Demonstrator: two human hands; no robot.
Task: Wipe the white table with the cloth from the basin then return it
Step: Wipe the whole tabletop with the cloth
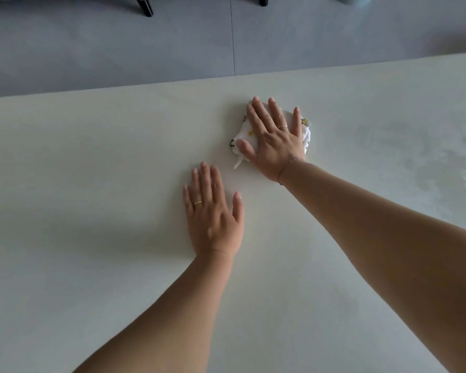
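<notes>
The white table fills most of the view. A small white cloth with yellow and dark prints lies bunched on it, a little past the middle toward the far edge. My right hand presses flat on the cloth, fingers spread, covering most of it. Nearer to me and to the left, my left hand rests palm down on the bare tabletop, fingers slightly apart, holding nothing. No basin shows in the view.
Damp smears mark the table's right side. The far table edge runs across the upper part, with grey floor beyond. Dark furniture legs stand at the top, and a pale round object sits at the top right.
</notes>
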